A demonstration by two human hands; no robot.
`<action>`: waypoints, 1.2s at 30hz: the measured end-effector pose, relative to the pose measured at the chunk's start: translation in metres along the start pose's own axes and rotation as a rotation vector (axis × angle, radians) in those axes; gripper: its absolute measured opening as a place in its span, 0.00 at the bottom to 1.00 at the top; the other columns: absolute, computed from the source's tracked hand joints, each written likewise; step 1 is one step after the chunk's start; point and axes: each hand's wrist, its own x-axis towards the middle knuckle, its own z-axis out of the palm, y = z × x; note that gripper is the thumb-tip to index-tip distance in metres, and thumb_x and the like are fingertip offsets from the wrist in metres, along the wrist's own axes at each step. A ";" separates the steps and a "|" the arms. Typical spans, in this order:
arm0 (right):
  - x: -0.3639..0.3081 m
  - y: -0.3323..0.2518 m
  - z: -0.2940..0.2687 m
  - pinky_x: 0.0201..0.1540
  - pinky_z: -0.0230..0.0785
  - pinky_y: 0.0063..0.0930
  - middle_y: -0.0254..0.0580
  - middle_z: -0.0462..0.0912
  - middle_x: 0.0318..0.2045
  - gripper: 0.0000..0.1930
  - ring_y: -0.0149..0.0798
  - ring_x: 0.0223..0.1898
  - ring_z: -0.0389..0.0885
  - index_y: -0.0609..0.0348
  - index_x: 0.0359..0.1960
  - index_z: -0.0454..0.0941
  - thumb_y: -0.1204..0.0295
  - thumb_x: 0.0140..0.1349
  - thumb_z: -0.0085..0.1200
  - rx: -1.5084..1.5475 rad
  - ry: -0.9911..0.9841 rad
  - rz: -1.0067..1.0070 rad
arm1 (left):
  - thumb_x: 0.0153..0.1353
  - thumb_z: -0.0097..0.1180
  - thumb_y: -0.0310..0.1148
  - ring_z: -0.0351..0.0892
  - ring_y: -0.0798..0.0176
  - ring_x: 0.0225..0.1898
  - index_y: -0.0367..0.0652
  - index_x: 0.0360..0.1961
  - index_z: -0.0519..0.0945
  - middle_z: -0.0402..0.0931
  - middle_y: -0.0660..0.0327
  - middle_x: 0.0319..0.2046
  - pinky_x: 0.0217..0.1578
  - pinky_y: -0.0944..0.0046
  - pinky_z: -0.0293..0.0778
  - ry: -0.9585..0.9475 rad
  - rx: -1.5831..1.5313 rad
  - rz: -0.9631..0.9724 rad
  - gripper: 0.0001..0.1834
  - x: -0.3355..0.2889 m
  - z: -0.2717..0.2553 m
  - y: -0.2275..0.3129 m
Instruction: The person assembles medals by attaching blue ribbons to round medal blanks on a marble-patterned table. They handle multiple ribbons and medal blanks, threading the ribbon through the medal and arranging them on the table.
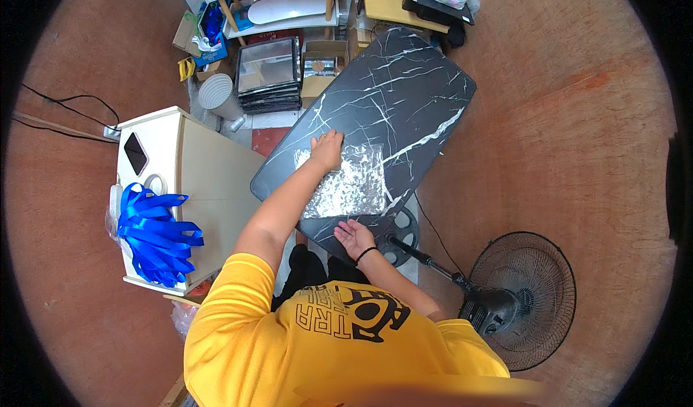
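Note:
A clear, crinkled plastic bag (346, 183) lies flat on a black table with white marble veins (390, 82). Its shiny surface hides whether anything thin is inside. My left hand (328, 151) rests palm down on the bag's far edge, fingers stretched out and slightly bent. Near the table's front edge, just below the bag's near side, my right hand (354, 239) is turned palm up with its fingers apart. It holds nothing, and a dark band circles that wrist.
A white cabinet (216, 183) at left carries blue ribbons (155, 234), a phone (136, 153) and a tape roll (155, 184). A black standing fan (523, 302) is close on the right. Stacked black frames (268, 75) and a white shelf (281, 24) stand beyond the table.

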 end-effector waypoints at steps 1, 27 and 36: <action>0.001 0.007 0.000 0.42 0.80 0.40 0.49 0.77 0.40 0.07 0.48 0.39 0.79 0.59 0.44 0.71 0.73 0.67 0.50 0.073 0.010 0.049 | 0.50 0.67 0.35 0.73 0.49 0.58 0.49 0.57 0.74 0.75 0.55 0.53 0.57 0.44 0.58 -0.046 0.004 -0.024 0.31 0.002 -0.002 -0.001; -0.016 -0.116 -0.007 0.52 0.72 0.37 0.44 0.82 0.54 0.19 0.47 0.47 0.81 0.51 0.49 0.84 0.72 0.53 0.65 -1.460 -0.453 -1.533 | 0.46 0.62 0.26 0.76 0.61 0.45 0.54 0.34 0.86 0.85 0.74 0.44 0.51 0.57 0.66 0.400 -0.115 0.410 0.12 -0.177 -0.005 -0.067; 0.024 -0.096 -0.040 0.43 0.70 0.39 0.48 0.86 0.38 0.12 0.50 0.35 0.77 0.54 0.44 0.84 0.62 0.64 0.57 -1.590 -0.212 -1.036 | 0.57 0.62 0.37 0.78 0.52 0.37 0.45 0.32 0.86 0.83 0.56 0.29 0.43 0.55 0.73 0.315 -0.287 0.082 0.08 -0.186 0.043 -0.071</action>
